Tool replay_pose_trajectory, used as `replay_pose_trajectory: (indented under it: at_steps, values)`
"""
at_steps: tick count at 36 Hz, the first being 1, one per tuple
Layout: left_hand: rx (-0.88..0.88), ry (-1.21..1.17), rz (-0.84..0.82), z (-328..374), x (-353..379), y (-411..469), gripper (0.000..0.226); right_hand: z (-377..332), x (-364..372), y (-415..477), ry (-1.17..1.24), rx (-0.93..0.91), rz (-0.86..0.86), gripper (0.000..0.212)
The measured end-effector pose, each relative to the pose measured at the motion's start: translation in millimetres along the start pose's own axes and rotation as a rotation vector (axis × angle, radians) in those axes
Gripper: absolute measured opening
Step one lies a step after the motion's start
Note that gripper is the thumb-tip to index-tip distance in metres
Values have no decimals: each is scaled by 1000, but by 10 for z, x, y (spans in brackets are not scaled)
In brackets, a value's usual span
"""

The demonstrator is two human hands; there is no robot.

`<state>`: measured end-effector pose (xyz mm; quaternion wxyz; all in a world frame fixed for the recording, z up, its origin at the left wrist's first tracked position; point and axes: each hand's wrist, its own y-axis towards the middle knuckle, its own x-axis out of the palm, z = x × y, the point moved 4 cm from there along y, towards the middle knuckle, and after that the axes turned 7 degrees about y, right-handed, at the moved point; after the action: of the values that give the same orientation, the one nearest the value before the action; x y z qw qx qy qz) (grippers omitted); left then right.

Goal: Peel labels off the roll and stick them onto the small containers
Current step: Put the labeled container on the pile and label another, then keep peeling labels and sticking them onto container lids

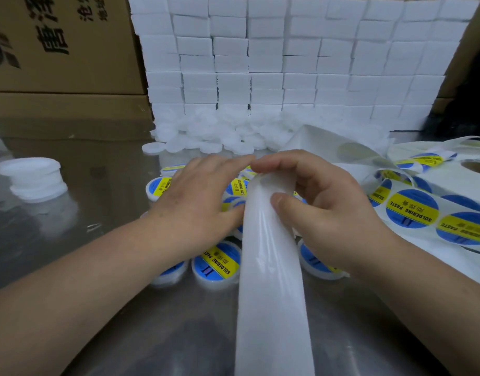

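A white strip of label backing [271, 280] runs from the bottom edge up to my right hand [323, 210], whose thumb and fingers pinch its upper end. My left hand [203, 196] lies flat with straight fingers over a cluster of small white containers, its thumb at the strip's left edge. Several containers carry round blue-and-yellow "SOLDERING PASTE" labels, one [216, 263] just below the left wrist. The label roll [450, 180] lies at the right, with a strip of unpeeled labels [412, 208] trailing from it.
A heap of white lids [220, 131] lies behind the hands before a wall of stacked white boxes [287, 63]. A short stack of white containers [33, 177] stands at the left on the shiny metal table [157, 335]. Cardboard cartons [62, 50] rise at the back left.
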<state>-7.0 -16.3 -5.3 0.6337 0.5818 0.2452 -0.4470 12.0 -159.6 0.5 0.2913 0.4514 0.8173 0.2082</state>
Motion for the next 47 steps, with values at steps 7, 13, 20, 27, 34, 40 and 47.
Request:
replay_pose_trajectory:
  at_steps: [7,13,20,27,34,40,47]
  values:
    - [132,-93,175,130,-142,-62,36,-100,7,-19,160,-46,25,28]
    - [139,-45,217,115,-153,-82,41,-91,-212,-4,339,-76,346,20]
    - [270,127,332,180,-218,-109,38,166,-246,86,236,373,419,53]
    - [381,389,392,318,-229,-121,39,125,-242,97,335,385,369,35]
    - [435,487,346,334,-160,-113,42,162,-215,85,375,446,293,30]
    - [454,625,206,348,-55,-113,54,285,-227,98,404,605,305,11]
    - [489,642,145,388,-6,-125,58,307,-259,90,307,640,337,24]
